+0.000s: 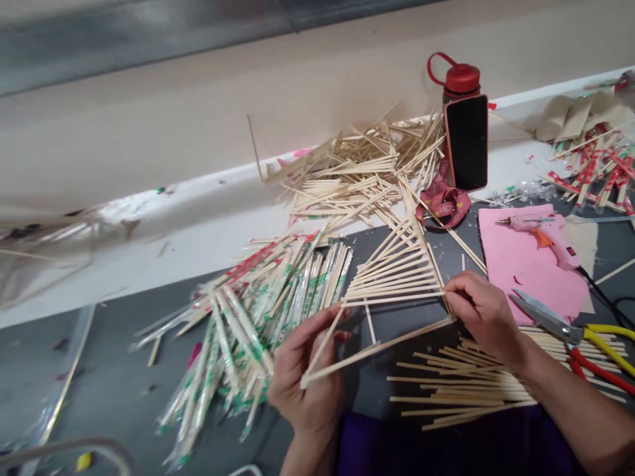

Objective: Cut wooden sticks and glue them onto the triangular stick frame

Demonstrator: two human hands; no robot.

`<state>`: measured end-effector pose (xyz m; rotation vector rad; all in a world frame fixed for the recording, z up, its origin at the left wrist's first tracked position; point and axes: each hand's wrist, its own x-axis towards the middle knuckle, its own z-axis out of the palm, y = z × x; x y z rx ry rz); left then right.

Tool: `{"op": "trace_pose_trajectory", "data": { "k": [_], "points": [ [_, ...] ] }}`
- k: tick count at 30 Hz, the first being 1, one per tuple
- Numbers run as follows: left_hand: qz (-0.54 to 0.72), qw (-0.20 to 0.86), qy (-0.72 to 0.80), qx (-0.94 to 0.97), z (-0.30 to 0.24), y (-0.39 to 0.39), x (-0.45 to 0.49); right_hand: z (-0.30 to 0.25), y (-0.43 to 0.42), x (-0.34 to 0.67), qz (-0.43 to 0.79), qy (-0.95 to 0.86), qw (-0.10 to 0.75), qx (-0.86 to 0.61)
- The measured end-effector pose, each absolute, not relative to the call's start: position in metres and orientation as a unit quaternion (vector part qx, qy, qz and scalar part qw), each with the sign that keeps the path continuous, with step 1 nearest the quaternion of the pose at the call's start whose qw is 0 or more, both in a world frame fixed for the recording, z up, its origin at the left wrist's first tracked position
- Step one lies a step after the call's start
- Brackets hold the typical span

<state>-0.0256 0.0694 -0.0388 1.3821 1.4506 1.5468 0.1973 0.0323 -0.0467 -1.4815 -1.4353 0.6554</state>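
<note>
While hands (308,373) (483,314) hold it, stick triangle (397,342) (pale)

Wall: plain beige wall (198,125), from 10 to 1 o'clock.
Upper band: glossy grey strip (124,33) at 11 o'clock, too blurred to identify.
Ledge: white ledge (188,218), slanting from 9 to 2 o'clock.
Table: dark grey table top (109,377), 7 o'clock.
Light: even and soft.

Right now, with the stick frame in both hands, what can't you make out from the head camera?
All in the head view:
- The stick frame corner under the right hand: fingers hide the joint.
- Red-capped bottle: the phone covers its body.
- Scissors: handle ends cut off by the right edge.
- Clear wrapping at far left: motion-blurred.
- Print on the wrapped chopsticks: too small to read.
</note>
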Motion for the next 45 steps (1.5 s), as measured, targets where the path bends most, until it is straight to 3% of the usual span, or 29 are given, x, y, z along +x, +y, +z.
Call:
{"op": "trace_pose_trajectory", "data": {
  "k": [45],
  "points": [
    [0.564, 0.353, 0.508, 0.547, -0.048, 0.068, -0.034, -0.053, 0.027, 0.203, 0.268, -0.599, 0.453, -0.604]
  ]
}}
